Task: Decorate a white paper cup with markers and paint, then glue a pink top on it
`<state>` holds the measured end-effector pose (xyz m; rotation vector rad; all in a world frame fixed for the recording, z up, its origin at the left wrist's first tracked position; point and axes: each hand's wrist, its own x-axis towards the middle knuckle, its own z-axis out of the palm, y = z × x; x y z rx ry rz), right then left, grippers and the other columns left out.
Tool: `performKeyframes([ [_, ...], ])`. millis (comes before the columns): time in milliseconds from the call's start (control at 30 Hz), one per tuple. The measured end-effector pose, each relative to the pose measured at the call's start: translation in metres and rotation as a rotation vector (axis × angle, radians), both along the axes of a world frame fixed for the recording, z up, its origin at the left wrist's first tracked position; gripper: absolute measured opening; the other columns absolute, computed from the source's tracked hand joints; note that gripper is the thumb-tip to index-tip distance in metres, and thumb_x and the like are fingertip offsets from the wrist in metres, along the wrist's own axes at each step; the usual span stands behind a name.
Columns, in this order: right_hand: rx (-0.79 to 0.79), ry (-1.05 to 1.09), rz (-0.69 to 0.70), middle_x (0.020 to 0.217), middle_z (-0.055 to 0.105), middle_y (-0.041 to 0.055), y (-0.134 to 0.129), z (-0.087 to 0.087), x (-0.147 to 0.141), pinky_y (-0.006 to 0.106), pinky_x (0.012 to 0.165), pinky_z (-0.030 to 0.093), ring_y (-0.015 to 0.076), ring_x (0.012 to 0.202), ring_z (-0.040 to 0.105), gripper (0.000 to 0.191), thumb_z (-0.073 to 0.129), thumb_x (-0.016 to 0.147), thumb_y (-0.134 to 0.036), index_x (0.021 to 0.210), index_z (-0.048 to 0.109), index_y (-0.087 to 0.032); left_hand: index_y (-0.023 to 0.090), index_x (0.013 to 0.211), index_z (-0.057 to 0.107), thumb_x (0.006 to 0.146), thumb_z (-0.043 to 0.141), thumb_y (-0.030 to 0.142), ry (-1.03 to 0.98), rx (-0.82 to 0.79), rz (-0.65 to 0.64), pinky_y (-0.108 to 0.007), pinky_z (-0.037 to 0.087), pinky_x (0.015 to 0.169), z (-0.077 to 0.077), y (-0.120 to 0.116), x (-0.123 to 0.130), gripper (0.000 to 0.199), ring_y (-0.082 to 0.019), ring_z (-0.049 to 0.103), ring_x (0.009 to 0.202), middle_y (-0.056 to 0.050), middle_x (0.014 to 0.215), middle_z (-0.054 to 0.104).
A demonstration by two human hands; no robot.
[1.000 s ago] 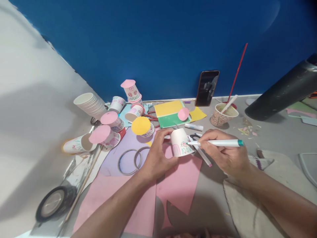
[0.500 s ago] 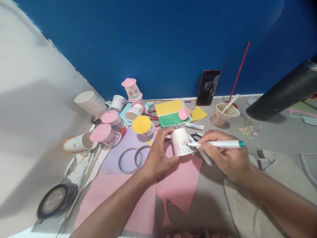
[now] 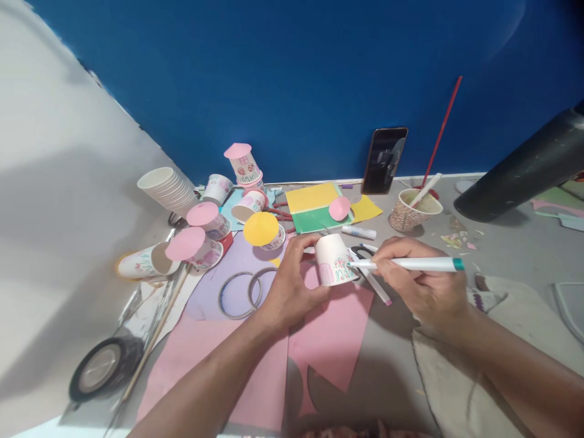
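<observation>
Crosswise, right fingers (image 3: 399, 247) grip the marker (image 3: 426, 264) pointing left, perhaps touching the cup (image 3: 331, 249) left fingers (image 3: 319, 296) hold.

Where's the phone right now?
In the head view, the phone stands right of centre, leaning against the blue wall, behind and to the left of the patterned cup holding the red stick.
</observation>
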<state>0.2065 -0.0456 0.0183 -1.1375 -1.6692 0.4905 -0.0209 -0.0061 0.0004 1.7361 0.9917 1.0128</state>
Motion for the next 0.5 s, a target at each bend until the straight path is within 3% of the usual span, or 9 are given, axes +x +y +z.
performKeyframes([
  [500, 0.005, -0.01, 0.016, 0.071, 0.073, -0.0001, -0.0001, 0.0016, 0.0001, 0.029, 0.05, 0.048, 0.0156, 0.056, 0.064, 0.015, 0.064, 0.094, -0.016, 0.084, 0.071, -0.024, 0.027, 0.132, 0.054, 0.071, 0.078, 0.014, 0.08, 0.097, -0.01, -0.049, 0.056, 0.109, -0.0032, 0.0009, -0.0017, 0.066, -0.031, 0.059, 0.133, -0.01, 0.139, 0.059],
])
